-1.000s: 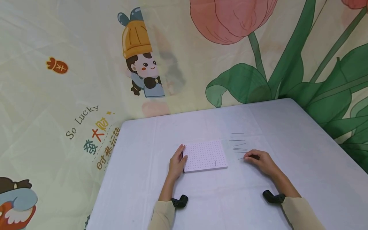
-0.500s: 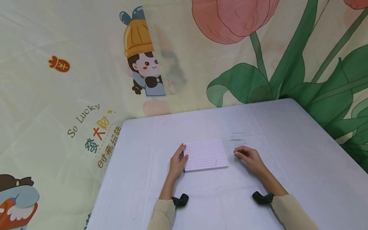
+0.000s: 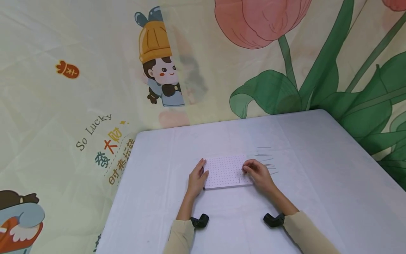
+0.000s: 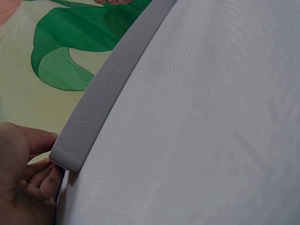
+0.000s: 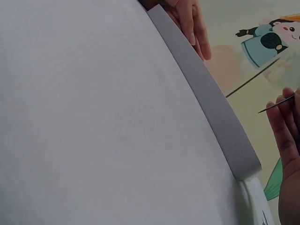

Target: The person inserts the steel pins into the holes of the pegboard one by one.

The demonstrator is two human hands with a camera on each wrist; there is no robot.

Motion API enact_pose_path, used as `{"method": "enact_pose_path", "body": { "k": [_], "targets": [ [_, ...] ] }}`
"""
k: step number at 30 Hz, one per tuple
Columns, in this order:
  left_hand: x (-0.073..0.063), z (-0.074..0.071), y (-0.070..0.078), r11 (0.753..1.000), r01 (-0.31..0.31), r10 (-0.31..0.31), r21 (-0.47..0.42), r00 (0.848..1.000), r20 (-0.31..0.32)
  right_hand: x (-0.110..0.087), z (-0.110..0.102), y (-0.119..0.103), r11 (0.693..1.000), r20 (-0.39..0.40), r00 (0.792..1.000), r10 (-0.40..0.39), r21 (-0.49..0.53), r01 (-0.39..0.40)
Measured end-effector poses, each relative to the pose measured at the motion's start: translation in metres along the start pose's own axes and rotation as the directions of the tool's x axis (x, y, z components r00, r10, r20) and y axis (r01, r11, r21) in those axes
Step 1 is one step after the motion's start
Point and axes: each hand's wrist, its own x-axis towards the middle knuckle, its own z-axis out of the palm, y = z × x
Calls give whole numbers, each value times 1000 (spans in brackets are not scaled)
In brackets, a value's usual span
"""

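Wht board [image 3: 220, 173] on tbl [image 3: 152, 211], L hand [image 3: 196, 179] gripping its 9 o'clock edge, R hand [image 3: 260, 175] pinching needle [image 5: 276, 104] over 3 o'clock side, upright needle [image 5: 253, 78] at 5, loose needles [image 3: 264, 155] twd 2 o'clock.

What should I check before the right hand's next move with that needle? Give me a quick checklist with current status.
1. Board steadied: ok, the left hand holds its left edge.
2. Needle secure: ok, pinched by the right hand, tip showing.
3. Needle seated in a hole: not ok, its tip is above the board.
4. Tip lined up with a hole: cannot tell, no view shows it.
5. Standing needle in place: ok, upright near the board's front right.
6. Loose needles off the board: ok, lying right of it.
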Motion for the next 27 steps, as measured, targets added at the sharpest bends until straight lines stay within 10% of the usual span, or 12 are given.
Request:
{"method": "enact_pose_path", "body": {
  "k": [27],
  "targets": [
    [2,2,-2,1000,-1,1,2,1000,-5,-5,10,-5,978,200,957,-209,43,205]
  ]
}}
